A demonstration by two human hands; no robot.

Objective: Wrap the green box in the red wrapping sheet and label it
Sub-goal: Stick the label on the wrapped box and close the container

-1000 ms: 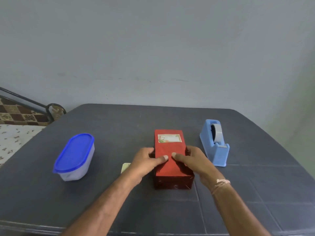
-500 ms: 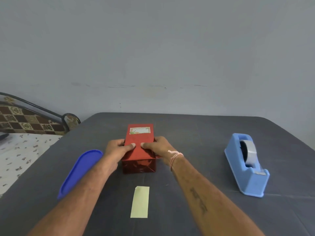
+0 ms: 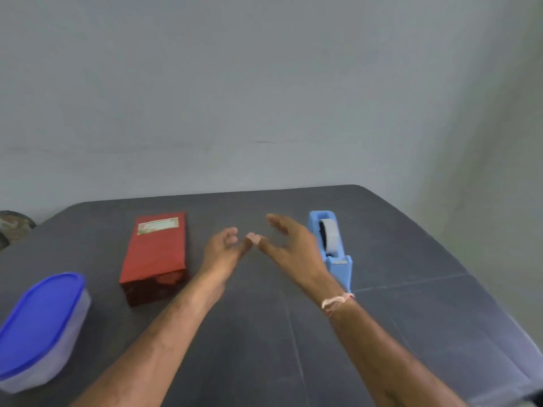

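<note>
We note the left hand (image 3: 223, 251) and right hand (image 3: 289, 245) now off the red-wrapped box (image 3: 155, 254), gripped half a second ago; both hover mid-frame, loose-fingered, empty. Box lies centre-left on the desk (image 3: 264, 348), label (image 3: 157, 225) up. Lidded blue container (image 3: 41, 330), lower left: contents indiscernible.

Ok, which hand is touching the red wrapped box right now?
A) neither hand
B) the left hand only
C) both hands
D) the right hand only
A: the wrapped box lies alone on the table. The left hand and right hand are both open and hover clear of it, between the box and the tape dispenser.
</note>
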